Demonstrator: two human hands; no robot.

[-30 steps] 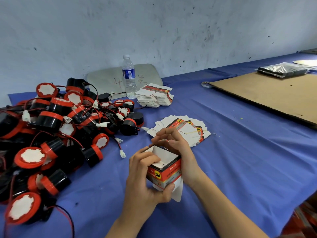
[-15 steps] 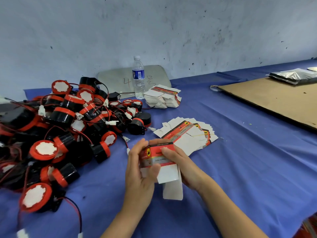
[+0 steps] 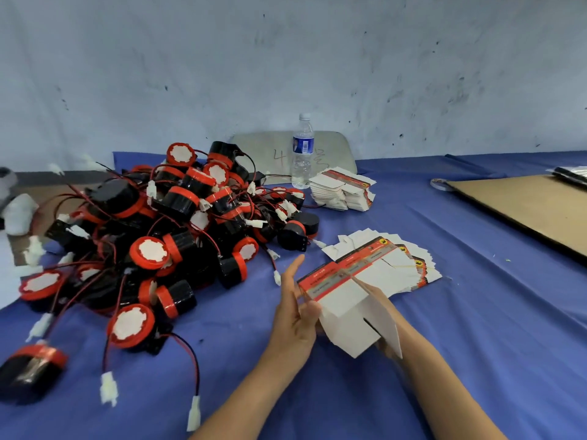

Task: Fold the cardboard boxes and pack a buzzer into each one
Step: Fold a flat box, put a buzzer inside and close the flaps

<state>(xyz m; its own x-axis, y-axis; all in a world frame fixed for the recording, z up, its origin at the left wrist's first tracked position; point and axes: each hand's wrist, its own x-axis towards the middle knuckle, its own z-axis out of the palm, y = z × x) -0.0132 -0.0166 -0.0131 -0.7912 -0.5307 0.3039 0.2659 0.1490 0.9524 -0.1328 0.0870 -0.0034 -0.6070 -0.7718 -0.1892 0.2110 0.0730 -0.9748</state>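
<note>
A small white and red cardboard box (image 3: 341, 301) is held tilted above the blue table, its white flaps hanging toward me. My left hand (image 3: 293, 309) lies against the box's left side with its fingers straight and pointing up. My right hand (image 3: 379, 300) grips the box from behind and below and is mostly hidden by it. A big pile of black and red buzzers (image 3: 178, 236) with red wires and white plugs lies to the left. Flat unfolded boxes (image 3: 400, 258) are fanned out just beyond my hands.
A second stack of flat boxes (image 3: 343, 193) sits by a water bottle (image 3: 303, 154) and a grey board (image 3: 270, 154) against the wall. A brown cardboard sheet (image 3: 524, 208), a tape roll (image 3: 440, 184) and a silver bag (image 3: 571, 174) lie at the right.
The box has been turned from open side up to tilted with its flaps toward me. My left hand went from gripping it to lying flat against its side.
</note>
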